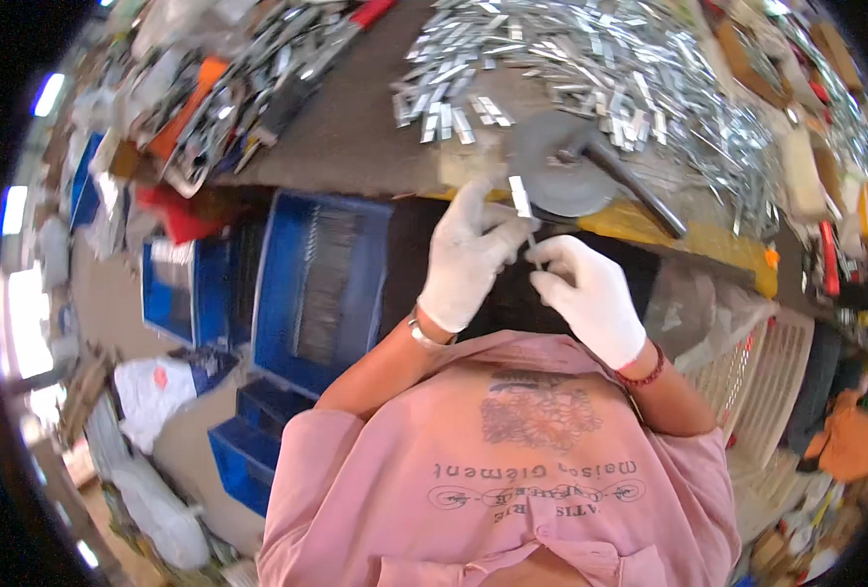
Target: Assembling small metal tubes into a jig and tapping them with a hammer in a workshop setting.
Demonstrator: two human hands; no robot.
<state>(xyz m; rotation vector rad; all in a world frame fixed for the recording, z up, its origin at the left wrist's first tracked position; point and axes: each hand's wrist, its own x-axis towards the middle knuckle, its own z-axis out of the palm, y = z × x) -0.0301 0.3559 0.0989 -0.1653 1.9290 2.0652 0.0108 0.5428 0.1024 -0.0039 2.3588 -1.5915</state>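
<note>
In front of my chest, just short of the bench edge, both my gloved hands meet at a small shiny metal piece (520, 197). Its broad flat end points up and away from me, and a thin shank runs down from it. The fingers of my left hand (463, 256) close on it from the left. My right hand (593, 298) pinches around the lower end of the shank. Right behind the piece lies a grey round metal disc (551, 186), with a dark hammer-like bar (639, 196) resting across it.
Loose shiny metal strips (591, 59) heap over the bench (356, 127). Tools and scrap (219, 108) pile up at the far left. A blue crate (273, 293) of thin metal pieces stands left of my arm. A pale plastic basket (776, 382) is at my right.
</note>
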